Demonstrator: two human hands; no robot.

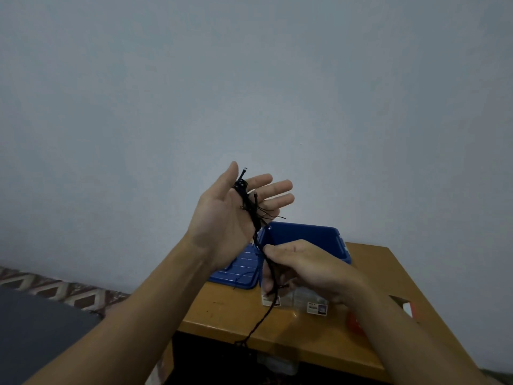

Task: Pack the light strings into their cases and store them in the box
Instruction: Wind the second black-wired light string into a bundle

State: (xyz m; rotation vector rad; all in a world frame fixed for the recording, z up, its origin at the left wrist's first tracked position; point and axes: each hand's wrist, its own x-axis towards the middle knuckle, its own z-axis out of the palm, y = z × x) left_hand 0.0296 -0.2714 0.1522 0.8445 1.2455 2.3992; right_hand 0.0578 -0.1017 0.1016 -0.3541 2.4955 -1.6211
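Observation:
A black light string is looped around my left hand, which is raised palm-up with fingers spread. The wire runs down to my right hand, which pinches it, and its tail hangs past the table's front edge. Behind my hands an open blue box stands on the wooden table, with its blue lid lying flat to its left. Clear plastic cases with labels lie on the table under my right hand, partly hidden by it.
A red and white object lies on the table near my right forearm. A bare grey wall fills the background. At the lower left are a patterned mat and a dark surface.

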